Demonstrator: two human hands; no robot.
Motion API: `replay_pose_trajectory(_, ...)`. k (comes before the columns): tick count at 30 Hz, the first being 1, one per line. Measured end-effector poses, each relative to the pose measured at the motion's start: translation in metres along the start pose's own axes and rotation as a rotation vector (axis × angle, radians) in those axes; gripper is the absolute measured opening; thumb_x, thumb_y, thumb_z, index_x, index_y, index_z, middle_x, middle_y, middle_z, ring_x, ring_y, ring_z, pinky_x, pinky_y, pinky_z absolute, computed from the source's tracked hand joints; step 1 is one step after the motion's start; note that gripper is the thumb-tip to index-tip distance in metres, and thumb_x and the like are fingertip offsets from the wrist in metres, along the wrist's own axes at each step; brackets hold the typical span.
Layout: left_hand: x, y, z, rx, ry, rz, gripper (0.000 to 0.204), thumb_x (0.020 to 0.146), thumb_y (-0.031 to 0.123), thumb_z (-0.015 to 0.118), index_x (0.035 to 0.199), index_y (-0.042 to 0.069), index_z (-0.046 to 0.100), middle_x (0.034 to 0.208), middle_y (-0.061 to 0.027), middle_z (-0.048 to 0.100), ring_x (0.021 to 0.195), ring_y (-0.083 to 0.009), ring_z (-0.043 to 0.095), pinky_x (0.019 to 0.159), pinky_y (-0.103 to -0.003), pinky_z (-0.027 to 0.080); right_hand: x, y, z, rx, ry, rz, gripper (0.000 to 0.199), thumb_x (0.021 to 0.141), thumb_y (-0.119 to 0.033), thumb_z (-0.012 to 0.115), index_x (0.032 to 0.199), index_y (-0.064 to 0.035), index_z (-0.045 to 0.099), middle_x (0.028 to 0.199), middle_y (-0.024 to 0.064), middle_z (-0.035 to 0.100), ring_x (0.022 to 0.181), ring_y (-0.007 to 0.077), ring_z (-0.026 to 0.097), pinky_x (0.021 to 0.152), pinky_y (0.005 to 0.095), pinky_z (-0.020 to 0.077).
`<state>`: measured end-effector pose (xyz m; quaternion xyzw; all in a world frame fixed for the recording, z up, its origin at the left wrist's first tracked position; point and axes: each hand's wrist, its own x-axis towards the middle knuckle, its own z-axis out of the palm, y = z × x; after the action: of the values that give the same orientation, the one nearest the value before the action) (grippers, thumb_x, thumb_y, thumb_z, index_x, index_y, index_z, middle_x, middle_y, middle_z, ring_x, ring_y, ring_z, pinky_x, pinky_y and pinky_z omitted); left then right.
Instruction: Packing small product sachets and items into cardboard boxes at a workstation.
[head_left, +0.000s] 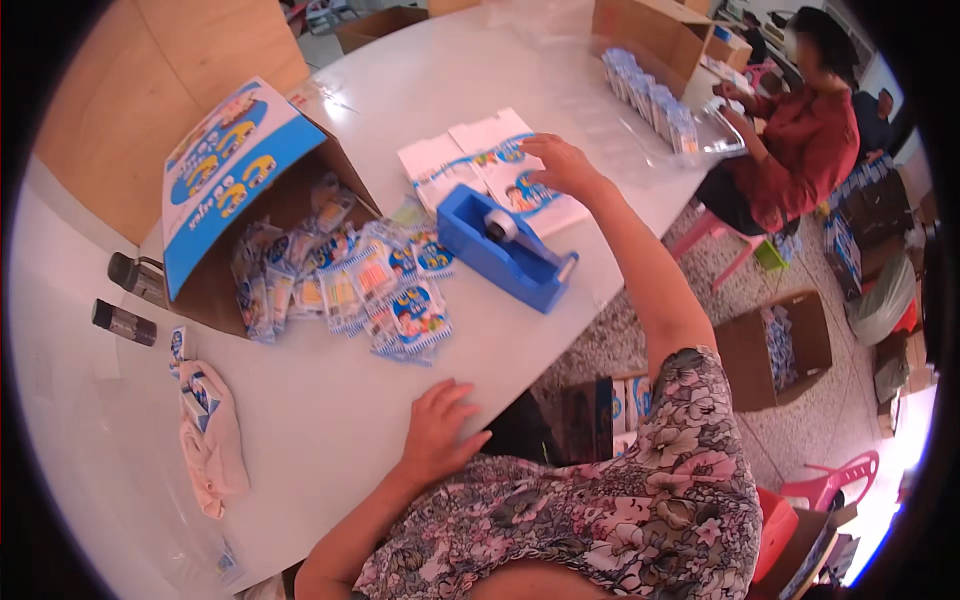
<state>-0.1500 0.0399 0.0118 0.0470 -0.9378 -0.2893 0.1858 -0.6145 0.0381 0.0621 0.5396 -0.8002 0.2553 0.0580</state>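
My right hand [563, 166] reaches over the far side of the blue tape dispenser [505, 245], its fingers stretched out at a stack of flat white-and-blue cartons [470, 150]. Whether the fingertips touch the top carton is hard to tell. At the near table edge, my left hand [437, 430] lies with fingers apart and nothing in it. Beyond it is a loose pile of small printed plastic packets [365, 275], spilling from a large blue-and-white cardboard box [235, 180] tipped on its side. A roll of tape [500, 225] sits in the dispenser.
A bunched pinkish cloth [210, 435], a dark-lidded bottle [125, 322] and a jar [138, 275] stand or lie at the left. Across the table, a person in red [810, 140] works at a tray [715, 135] beside a row of packets [650, 100]. An open carton [770, 350] sits on the floor.
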Motion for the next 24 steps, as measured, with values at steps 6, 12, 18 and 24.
replay_pose_trajectory(6, -0.003, -0.01, 0.005, -0.012, 0.009, 0.036, 0.037, 0.072, 0.021, 0.081, 0.102, 0.011, 0.063, 0.128, -0.0088, 0.06, 0.121, -0.0348, 0.053, 0.1, -0.046, 0.04, 0.09, 0.005, 0.017, -0.266, -0.275, -0.163, 0.092, 0.057, -0.027, 0.087, 0.141, -0.0133, 0.052, 0.144, 0.0095, 0.052, 0.138, 0.0311, 0.043, 0.113, 0.039, 0.0387)
replay_pose_trajectory(12, -0.007, -0.013, 0.004, -0.04, -0.032, 0.014, 0.036, 0.07, 0.019, 0.082, 0.101, 0.013, 0.064, 0.127, -0.0063, 0.061, 0.119, -0.032, 0.055, 0.099, -0.044, 0.04, 0.125, -0.015, 0.017, -0.262, -0.653, 0.011, 0.103, 0.055, -0.031, 0.09, 0.147, -0.0169, 0.045, 0.146, 0.0083, 0.048, 0.139, 0.0285, 0.041, 0.116, 0.0634, 0.0205)
replay_pose_trajectory(18, -0.002, -0.017, 0.005, -0.05, -0.016, 0.027, 0.037, 0.067, 0.018, 0.083, 0.099, 0.015, 0.064, 0.125, -0.0054, 0.062, 0.118, -0.0319, 0.055, 0.098, -0.043, 0.04, 0.105, -0.005, -0.01, -0.537, -0.111, -0.273, 0.045, 0.067, -0.022, 0.081, 0.109, -0.0134, 0.069, 0.101, 0.003, 0.068, 0.114, 0.0254, 0.058, 0.103, 0.0617, 0.0344)
replay_pose_trajectory(24, -0.009, -0.023, 0.008, -0.051, 0.008, 0.047, 0.035, 0.068, 0.016, 0.081, 0.099, 0.013, 0.064, 0.124, -0.0092, 0.062, 0.118, -0.0344, 0.055, 0.1, -0.045, 0.039, 0.086, -0.1, -0.121, -0.426, 0.402, -0.224, 0.015, 0.074, -0.013, 0.071, 0.087, -0.0105, 0.063, 0.08, 0.0085, 0.066, 0.077, 0.0354, 0.065, 0.071, 0.0511, 0.0476)
